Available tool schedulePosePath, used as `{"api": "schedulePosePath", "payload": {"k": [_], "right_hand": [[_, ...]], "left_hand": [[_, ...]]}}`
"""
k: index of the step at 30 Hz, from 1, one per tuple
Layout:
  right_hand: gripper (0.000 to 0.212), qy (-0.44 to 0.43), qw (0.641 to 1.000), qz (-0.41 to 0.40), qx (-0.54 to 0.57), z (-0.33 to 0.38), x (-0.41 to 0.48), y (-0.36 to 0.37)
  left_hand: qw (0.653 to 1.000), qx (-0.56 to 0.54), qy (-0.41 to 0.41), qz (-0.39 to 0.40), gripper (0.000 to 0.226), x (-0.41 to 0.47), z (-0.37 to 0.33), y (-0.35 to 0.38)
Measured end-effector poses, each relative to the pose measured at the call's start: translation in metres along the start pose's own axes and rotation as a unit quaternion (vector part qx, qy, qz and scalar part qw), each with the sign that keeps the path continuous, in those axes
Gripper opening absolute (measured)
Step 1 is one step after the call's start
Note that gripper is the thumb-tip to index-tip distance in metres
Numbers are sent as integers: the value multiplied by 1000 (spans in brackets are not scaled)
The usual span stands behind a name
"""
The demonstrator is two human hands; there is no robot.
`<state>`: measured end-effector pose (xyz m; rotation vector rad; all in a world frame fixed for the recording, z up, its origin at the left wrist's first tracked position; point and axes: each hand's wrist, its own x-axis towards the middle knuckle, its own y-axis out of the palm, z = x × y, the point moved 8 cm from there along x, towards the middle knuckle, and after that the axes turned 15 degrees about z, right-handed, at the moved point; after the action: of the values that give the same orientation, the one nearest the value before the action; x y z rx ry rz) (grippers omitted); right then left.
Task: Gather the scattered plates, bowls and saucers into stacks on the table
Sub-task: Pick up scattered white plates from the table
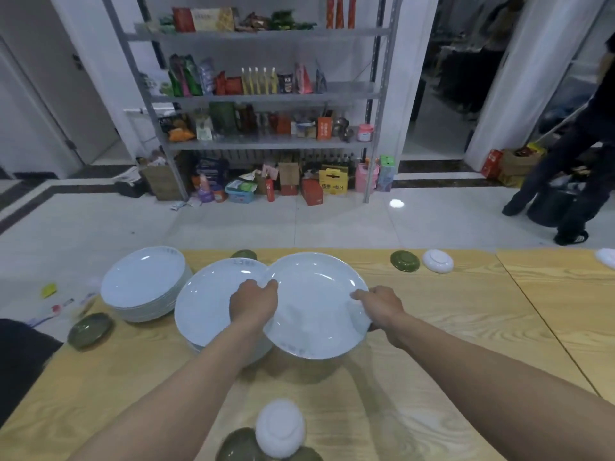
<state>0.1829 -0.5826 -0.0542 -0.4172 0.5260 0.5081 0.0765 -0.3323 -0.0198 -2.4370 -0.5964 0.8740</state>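
1. Two hands hold one large white ceramic plate (pixel 316 304). The left hand (pixel 254 304) grips its rim at 9 o'clock with the thumb on top. The right hand (pixel 381 307) grips the rim at 3 o'clock, thumb likewise over the edge.
2. That plate is near the middle of the pale wooden worktop (pixel 466 327). It is apparently lifted clear of it, judging by the shadow beneath. Its 9 o'clock edge overlaps a short stack of matching white plates (pixel 206 304).
3. At 10 o'clock from the short stack stands a taller stack of white plates (pixel 143 281), just beside it; whether they touch I cannot tell.
4. Loose pieces lie about:
   - a dark green saucer (pixel 90 329) at the worktop's 9 o'clock;
   - a second green saucer (pixel 405 261) and an upturned white bowl (pixel 437 260), side by side toward 1 o'clock;
   - a small white bowl (pixel 280 427), upside down at 6 o'clock, resting on green saucers (pixel 236 444).
5. The step in hand, as I judge it, is carrying the held plate onto the short stack.
6. The next move calls for shifting it toward 9 o'clock until it is centred over that stack. It should then be lowered level, and both hands should let go together so it nests without sliding.
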Motion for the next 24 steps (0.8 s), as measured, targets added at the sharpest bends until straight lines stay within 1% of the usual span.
{"api": "schedulePosePath", "payload": {"k": [2, 5, 11, 16, 20, 24], "right_hand": [[36, -13, 1000, 20, 4, 26, 6, 23], [39, -16, 999, 49, 15, 51, 20, 62], [47, -7, 997, 81, 14, 66, 51, 135], [64, 17, 995, 91, -32, 63, 73, 168], [65, 22, 995, 88, -51, 63, 83, 176], [68, 29, 990, 112, -79, 61, 86, 183]], "left_hand": [[999, -29, -11, -27, 43, 12, 6, -31], [997, -52, -39, -52, 45, 28, 23, -70], [992, -59, -87, -66, 48, 58, 68, -121], [992, -52, -110, -39, 50, 81, 100, -132], [992, -43, -113, -28, 52, 95, 113, -126], [992, -7, -128, -12, 53, 104, 123, -121]]}}
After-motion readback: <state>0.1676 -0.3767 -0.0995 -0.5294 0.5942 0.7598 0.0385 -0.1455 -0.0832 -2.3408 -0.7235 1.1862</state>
